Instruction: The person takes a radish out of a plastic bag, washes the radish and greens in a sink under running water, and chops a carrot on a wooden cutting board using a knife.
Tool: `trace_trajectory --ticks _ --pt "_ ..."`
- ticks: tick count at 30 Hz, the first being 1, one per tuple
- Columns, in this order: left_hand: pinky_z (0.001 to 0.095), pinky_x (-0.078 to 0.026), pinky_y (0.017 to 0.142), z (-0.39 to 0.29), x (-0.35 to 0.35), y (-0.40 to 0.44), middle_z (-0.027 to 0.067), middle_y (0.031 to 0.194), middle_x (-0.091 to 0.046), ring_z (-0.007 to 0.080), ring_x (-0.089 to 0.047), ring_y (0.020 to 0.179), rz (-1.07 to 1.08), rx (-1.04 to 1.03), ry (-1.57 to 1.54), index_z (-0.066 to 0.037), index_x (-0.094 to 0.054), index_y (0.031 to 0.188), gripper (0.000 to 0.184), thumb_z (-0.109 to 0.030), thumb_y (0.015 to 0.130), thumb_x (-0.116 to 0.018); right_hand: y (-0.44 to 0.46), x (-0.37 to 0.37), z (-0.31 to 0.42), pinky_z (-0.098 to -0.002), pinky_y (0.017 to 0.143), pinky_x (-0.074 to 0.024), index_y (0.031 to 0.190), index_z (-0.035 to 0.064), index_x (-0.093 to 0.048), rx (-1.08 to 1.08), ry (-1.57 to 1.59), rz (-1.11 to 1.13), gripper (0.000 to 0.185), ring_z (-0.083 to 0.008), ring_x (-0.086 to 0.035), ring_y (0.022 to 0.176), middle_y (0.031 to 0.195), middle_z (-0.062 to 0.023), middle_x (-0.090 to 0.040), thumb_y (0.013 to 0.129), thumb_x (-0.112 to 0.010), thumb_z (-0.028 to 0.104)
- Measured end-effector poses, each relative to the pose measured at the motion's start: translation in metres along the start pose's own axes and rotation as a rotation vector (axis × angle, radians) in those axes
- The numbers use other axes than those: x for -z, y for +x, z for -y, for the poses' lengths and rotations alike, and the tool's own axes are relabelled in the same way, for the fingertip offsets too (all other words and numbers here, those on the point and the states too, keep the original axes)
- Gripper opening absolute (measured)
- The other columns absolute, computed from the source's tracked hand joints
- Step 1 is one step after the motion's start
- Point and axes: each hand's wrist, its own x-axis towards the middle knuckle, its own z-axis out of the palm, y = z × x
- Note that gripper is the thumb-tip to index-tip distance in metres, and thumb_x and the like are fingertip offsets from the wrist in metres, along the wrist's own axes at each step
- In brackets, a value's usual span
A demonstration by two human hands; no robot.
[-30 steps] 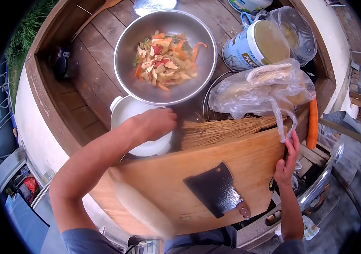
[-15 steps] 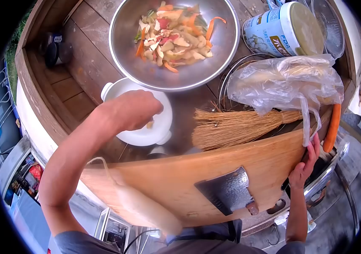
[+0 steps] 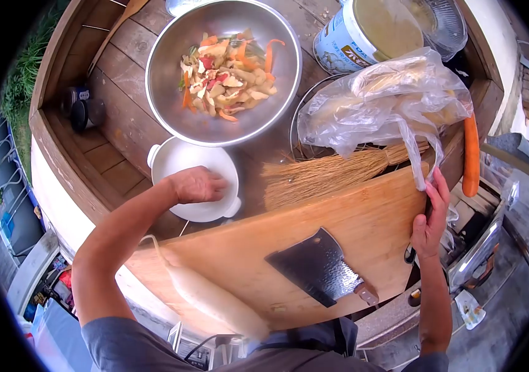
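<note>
Fingers [image 3: 217, 185] of left hand [image 3: 193, 185] curled, can't tell if pinching; white bowl [image 3: 170, 160] beneath. Shifted inward from rim since a second ago, centring work there. Right hand [image 3: 430, 218]: fingers extended, thumb apart, beside cutting board [image 3: 370, 208].

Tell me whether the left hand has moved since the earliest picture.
Yes: the left hand has moved left, from the white bowl's right rim toward its middle.

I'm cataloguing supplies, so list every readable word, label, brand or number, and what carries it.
"FDA" (probably), on the blue tub.
The tub's brown patch and smaller print: too blurred to read.
Jar label: too small.
No other text can be read.
</note>
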Motion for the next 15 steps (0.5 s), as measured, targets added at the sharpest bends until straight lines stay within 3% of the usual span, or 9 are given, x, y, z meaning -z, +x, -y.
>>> trace_trajectory --ticks 3,8,10,15 --pt "0.0349 -0.056 0.065 -0.005 -0.014 -0.006 0.0042 0.093 -0.052 0.0204 -0.061 0.088 0.049 0.073 -0.011 -0.01 -0.054 0.074 0.009 -0.015 0.08 -0.059 0.002 0.001 0.002 -0.0446 0.112 -0.0318 0.133 0.0003 -0.049 0.027 -0.009 -0.003 0.059 -0.0378 -0.039 0.136 0.148 -0.0251 -0.038 0.1 -0.046 0.05" --pt "0.0423 -0.053 0.065 -0.019 0.045 -0.007 0.0099 0.089 -0.055 0.0313 -0.063 0.076 0.064 0.316 -0.309 -0.006 -0.057 0.079 0.016 -0.017 0.083 -0.067 0.007 0.003 0.006 -0.0439 0.111 -0.0332 0.133 0.0005 -0.049 0.088 -0.003 -0.021 0.055 -0.0378 -0.041 0.135 0.148 -0.0241 -0.039 0.1 -0.049 0.044" --pt "0.0403 -0.051 0.064 -0.025 0.08 -0.007 0.0105 0.087 -0.057 0.0311 -0.061 0.074 -0.273 0.34 -0.509 -0.003 -0.058 0.081 0.015 -0.007 0.081 -0.073 0.008 0.005 0.008 -0.0435 0.111 -0.0344 0.132 0.0 -0.05 0.11 -0.001 -0.025 0.051 -0.0372 -0.042 0.134 0.147 -0.0234 -0.04 0.1 -0.052 0.039" --pt "0.0272 -0.047 0.059 -0.021 0.175 0.004 0.0024 0.081 -0.054 0.0113 -0.057 0.07 -0.831 0.676 -0.573 -0.001 -0.059 0.081 0.017 0.0 0.081 -0.075 0.009 0.005 0.014 -0.0425 0.11 -0.0359 0.131 -0.0011 -0.052 0.137 0.054 -0.065 0.047 -0.0359 -0.044 0.133 0.145 -0.0226 -0.043 0.098 -0.056 0.033"
